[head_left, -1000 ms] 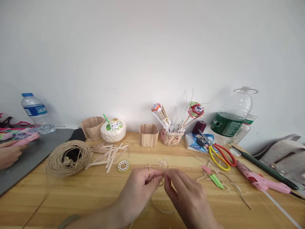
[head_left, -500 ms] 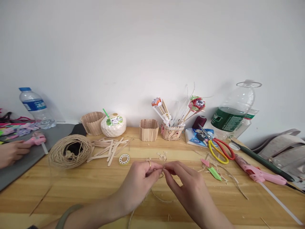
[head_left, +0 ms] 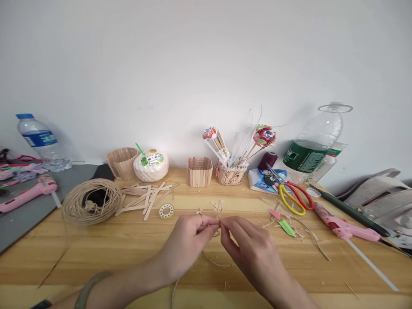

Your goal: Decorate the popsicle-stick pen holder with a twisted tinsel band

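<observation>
Both of my hands meet at the middle of the wooden table, their fingertips almost touching. My left hand (head_left: 193, 236) pinches a piece of twine (head_left: 212, 261) between thumb and forefinger; a ring is on one finger. Pressed close beside it, my right hand (head_left: 251, 242) pinches the same twine. A small loop shows just below the fingertips, and a strand trails down toward the front edge. The exact spot where the fingers hold it is mostly hidden. Small scraps (head_left: 218, 207) lie just beyond my fingers.
At left sit a twine ball (head_left: 74, 204), popsicle sticks (head_left: 151, 199) and a pink glue gun (head_left: 28, 196). Behind stand a stick basket (head_left: 199, 175), a coconut (head_left: 151, 167) and a flower holder (head_left: 230, 176). Scissors (head_left: 291, 199) and another glue gun (head_left: 344, 226) lie right.
The other person's hand at far left has let go of the pink glue gun and left view. My hands stay together on the twine with slight finger movement; the view has shifted a little.
</observation>
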Demonstrator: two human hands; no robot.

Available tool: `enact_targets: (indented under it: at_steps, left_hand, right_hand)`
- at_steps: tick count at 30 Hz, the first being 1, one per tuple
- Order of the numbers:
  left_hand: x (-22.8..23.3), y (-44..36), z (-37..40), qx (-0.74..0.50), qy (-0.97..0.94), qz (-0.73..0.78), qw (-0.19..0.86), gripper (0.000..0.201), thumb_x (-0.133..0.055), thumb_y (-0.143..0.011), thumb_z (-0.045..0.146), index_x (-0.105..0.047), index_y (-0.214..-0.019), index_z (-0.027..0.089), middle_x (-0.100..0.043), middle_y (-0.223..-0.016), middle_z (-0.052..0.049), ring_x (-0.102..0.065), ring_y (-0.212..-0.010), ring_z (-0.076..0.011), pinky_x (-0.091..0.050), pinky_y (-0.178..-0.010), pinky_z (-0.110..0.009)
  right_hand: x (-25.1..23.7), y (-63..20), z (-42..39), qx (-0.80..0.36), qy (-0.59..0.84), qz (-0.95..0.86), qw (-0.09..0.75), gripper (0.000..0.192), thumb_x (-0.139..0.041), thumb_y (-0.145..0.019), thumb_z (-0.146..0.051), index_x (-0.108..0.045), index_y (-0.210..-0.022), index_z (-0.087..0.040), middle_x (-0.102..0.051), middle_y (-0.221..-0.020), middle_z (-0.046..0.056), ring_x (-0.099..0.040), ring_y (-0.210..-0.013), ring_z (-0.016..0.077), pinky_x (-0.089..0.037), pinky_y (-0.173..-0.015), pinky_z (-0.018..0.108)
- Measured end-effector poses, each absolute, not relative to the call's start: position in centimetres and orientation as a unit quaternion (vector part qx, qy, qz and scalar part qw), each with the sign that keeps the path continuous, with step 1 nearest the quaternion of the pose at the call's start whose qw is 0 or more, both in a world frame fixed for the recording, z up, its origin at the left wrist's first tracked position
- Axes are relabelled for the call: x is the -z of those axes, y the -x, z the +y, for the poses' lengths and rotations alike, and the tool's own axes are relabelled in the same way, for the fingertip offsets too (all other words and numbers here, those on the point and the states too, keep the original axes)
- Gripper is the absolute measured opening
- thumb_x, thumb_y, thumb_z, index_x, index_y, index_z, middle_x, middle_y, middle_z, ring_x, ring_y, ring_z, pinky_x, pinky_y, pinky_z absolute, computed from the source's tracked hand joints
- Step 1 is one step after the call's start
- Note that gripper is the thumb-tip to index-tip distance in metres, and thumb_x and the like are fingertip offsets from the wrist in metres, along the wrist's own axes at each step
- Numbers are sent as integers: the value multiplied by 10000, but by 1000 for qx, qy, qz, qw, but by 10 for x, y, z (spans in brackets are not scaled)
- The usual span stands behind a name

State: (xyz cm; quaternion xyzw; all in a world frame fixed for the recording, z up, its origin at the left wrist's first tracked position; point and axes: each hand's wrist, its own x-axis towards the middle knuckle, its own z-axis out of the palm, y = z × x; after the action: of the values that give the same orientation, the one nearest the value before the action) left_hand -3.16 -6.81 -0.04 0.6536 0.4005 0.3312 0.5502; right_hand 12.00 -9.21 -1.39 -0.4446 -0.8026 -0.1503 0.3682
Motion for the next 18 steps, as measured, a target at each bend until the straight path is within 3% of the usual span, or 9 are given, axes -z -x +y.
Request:
enact_targets:
  at_steps: [6,13,16,18]
  left_hand:
    - [0,32,-69,-331,-654,396,553,241,-499,-822,275,-688,-915,158,-710,-875,-39,-626,-866,-185,-463,-782,-274]
    - [-4,42,-70,-307,-660,444,521,239,-500,-803,313,-667,-780,143,-655,-730,-28,-549,-688,-147,-397,-619,-235]
    - [-4,46,-68,-313,-633,455,543,246,-503,-797,334,-665,-807,148,-583,-632,9,-452,-547,-100,-327,-521,-213]
    - [-3,46,-66,-313,-620,452,559,277,-501,-797,366,-665,-821,144,-459,-519,49,-323,-452,-73,-250,-457,-209]
  right_hand:
    - [15,-119,-93,170,448,-783,397,214,-463,-793,-76,-561,-630,-171,-583,-543,-11,-525,-475,97,-388,-489,212]
    - [6,-147,-79,164,540,-711,418,159,-461,-770,-136,-506,-627,-188,-587,-557,-18,-539,-488,102,-382,-492,205]
    - [2,-159,-79,110,588,-698,394,233,-387,-797,-160,-404,-569,-204,-466,-451,-48,-441,-393,90,-324,-412,202]
    - [1,-157,-84,61,575,-715,394,335,-351,-849,-192,-330,-515,-211,-370,-401,-60,-367,-356,80,-290,-383,203]
